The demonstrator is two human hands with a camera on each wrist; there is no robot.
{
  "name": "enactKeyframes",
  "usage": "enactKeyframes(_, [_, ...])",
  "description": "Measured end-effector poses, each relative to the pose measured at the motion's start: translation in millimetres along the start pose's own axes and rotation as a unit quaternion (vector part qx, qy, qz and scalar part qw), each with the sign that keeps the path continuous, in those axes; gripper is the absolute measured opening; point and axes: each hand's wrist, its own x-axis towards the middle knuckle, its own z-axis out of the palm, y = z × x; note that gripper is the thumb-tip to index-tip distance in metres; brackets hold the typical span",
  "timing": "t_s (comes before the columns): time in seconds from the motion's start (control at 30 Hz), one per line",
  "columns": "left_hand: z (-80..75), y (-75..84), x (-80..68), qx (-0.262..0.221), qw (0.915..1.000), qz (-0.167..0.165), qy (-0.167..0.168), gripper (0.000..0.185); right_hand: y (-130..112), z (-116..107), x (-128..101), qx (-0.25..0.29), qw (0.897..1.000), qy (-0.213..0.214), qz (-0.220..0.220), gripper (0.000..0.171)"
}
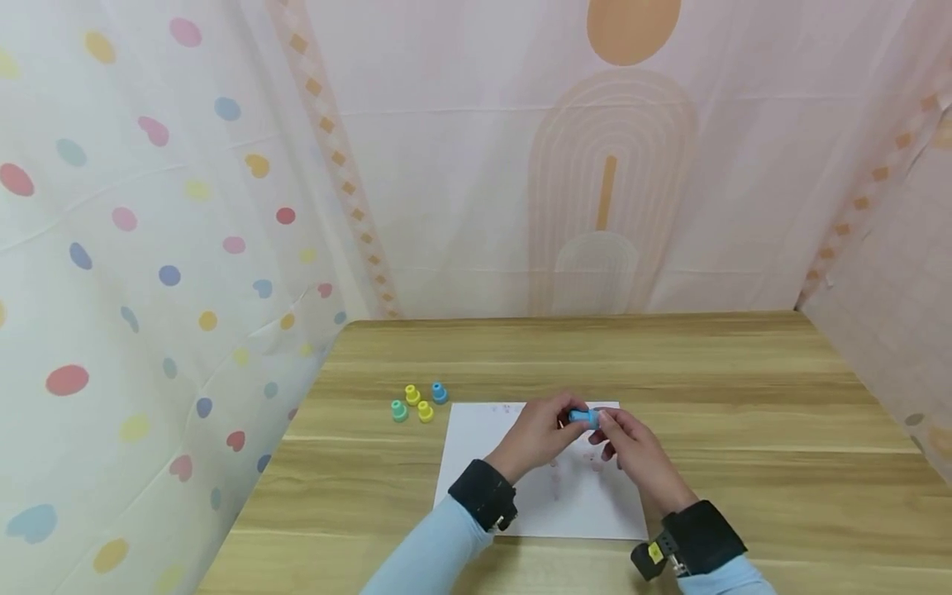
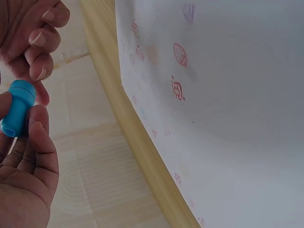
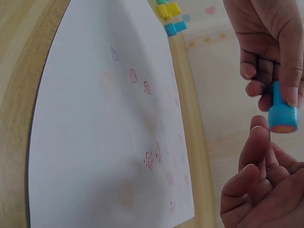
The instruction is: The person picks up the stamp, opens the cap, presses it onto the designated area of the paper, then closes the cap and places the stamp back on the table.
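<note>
The blue stamp (image 1: pixel 584 417) hangs in the air above the white paper (image 1: pixel 476 446), its long axis roughly level, running hand to hand. The left hand (image 1: pixel 537 434) pinches its body between curled fingers (image 2: pixel 40 137). The right hand (image 1: pixel 632 450) sits just beside the inked end (image 3: pixel 283 127), fingers loosely curled, touching or nearly so.

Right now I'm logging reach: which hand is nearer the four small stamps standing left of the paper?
Left. The left hand is over the paper, on the side toward the four small stamps; the right hand lies farther right. Both hold a blue stamp between them.
</note>
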Motion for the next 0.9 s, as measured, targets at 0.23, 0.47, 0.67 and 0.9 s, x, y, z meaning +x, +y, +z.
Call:
enactKeyframes(0.23, [-4.9, -9.7, 6.2, 0.023, 0.9997, -0.004, 0.009, 0.019, 2, -7, 1, -0.02, 1.0, 0.01, 0.009, 0.052])
enactKeyframes(0.47, [-9.8, -19.6, 13.7, 0.053, 0.9982, -0.028, 0.003, 0.02, 4, -11, 2, -0.083, 0.996, 0.012, 0.008, 0.056])
enactKeyframes(0.67, [-14.5, -25.8, 24.3, 0.092, 0.9951, -0.035, -0.008, 0.019, 4, -10, 1, -0.182, 0.983, 0.015, -0.009, 0.06])
enactKeyframes(0.9, [-18.2, -32.7, 41.1, 0.137, 0.9899, -0.032, -0.019, 0.02, 8, -6, 0, -0.294, 0.954, 0.022, -0.057, 0.064])
